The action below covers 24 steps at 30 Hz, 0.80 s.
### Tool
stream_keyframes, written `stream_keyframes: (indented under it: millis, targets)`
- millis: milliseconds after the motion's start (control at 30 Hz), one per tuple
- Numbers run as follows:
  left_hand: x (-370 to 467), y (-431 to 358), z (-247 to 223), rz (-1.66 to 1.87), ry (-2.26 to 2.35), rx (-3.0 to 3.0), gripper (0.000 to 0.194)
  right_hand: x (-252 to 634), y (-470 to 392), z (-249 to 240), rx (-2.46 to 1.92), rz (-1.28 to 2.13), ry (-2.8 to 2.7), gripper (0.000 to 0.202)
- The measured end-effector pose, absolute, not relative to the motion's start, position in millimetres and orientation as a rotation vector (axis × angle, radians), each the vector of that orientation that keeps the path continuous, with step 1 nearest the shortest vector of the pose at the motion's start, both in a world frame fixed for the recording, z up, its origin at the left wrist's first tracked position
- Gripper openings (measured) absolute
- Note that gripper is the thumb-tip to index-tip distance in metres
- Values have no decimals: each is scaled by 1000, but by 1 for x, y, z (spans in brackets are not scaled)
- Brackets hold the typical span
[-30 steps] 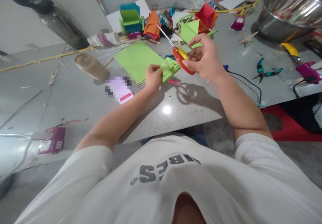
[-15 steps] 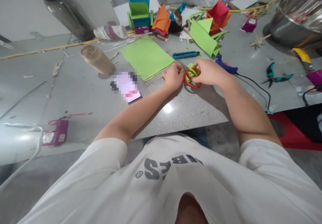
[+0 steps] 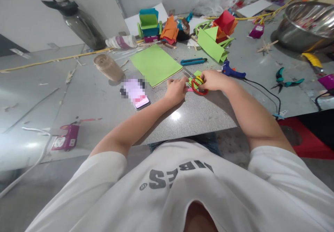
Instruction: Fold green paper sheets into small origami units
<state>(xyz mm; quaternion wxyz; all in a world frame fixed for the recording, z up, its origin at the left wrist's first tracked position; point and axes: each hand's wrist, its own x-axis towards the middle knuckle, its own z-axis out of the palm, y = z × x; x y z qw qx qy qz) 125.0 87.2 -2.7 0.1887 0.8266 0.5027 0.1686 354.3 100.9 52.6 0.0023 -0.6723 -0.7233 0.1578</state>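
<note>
My right hand is closed on the handles of a pair of scissors with red and yellow loops. The blades point up and left, over the table near the green sheet's corner. A small green paper piece lies beneath the scissors, partly covered by them and by my right fingers. My left hand rests just left of the scissors with its fingers bent together. A thin pink stick runs from its fingertips toward the red loop; the grip itself is partly hidden.
A large green sheet, a phone and a brown drink cup lie to the left. Beyond are a teal cutter and folded green paper. Rightward are a blue glue gun with cord, pliers and a steel bowl.
My left hand has drawn back slightly from the scissors blades, which now show more fully. My right hand stays at the handles. The whole view has shifted a little.
</note>
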Motion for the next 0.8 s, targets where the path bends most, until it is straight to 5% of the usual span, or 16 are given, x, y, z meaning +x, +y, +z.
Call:
stream_keyframes:
  millis: [133,367,567,800]
  targets:
    - [109,94,-1,400,1223,2489,33,357,105,49,-2112,459,-2241,19]
    - [82,120,23,185,1114,2614,30,365,112,43,-2091,400,-2311,16]
    - [29,157,63,67,1737,2435,58,370,111,47,-2057,382,-2115,24]
    - [23,163,56,-231,1693,2459,61,327,116,60,-1838,336,-2245,18]
